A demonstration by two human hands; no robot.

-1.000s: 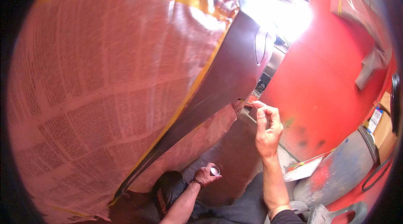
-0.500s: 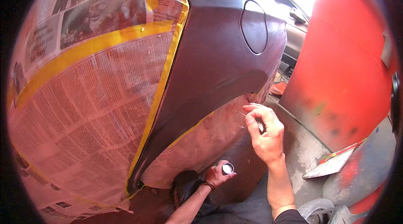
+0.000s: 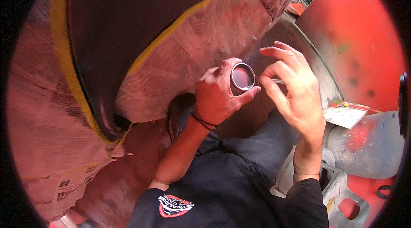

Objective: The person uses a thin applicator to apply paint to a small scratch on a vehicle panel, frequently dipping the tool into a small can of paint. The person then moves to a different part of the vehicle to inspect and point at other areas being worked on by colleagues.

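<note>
Left hand is gripping a small round cup around its sides, and right hand is pinching a thin pale rod just beside it, other fingers spreading loosely; holding the cup level and the pinch light is probably working best. Cup is facing mouth-up near the papered wheel arch, its inside showing a reddish sheen, contents and fill unclear.

The cup had a shiny, metallic-looking rim; the car panel looked smooth, the masking newspaper matt, the T-shirt dull cloth.
</note>
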